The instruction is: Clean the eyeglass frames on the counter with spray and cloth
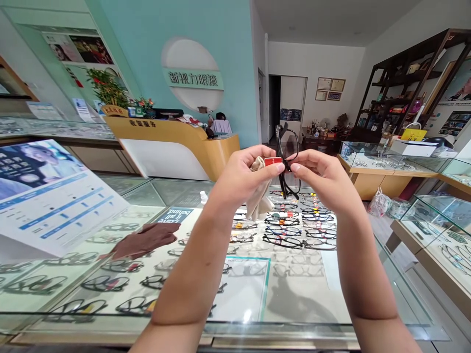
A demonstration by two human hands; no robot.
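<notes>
A pair of black-framed eyeglasses [289,142] is held up on edge between my two hands, above the glass display counter. My left hand [248,174] is closed around a cream cloth [260,198] that hangs below the palm; a red tag [273,161] shows by its thumb, close against the frame. My right hand [316,171] pinches the eyeglasses near the middle with thumb and fingertips. Which part the left fingers grip is partly hidden. Below the hands, rows of eyeglasses [282,230] with coloured stickers lie on the counter.
A brown cloth [147,239] lies on the glass counter [235,321] at left, near a large printed calendar stand [55,196]. A small white bottle [203,197] stands beyond my left forearm. Farther off are a yellow reception desk [176,147] and another display case [437,235] at right.
</notes>
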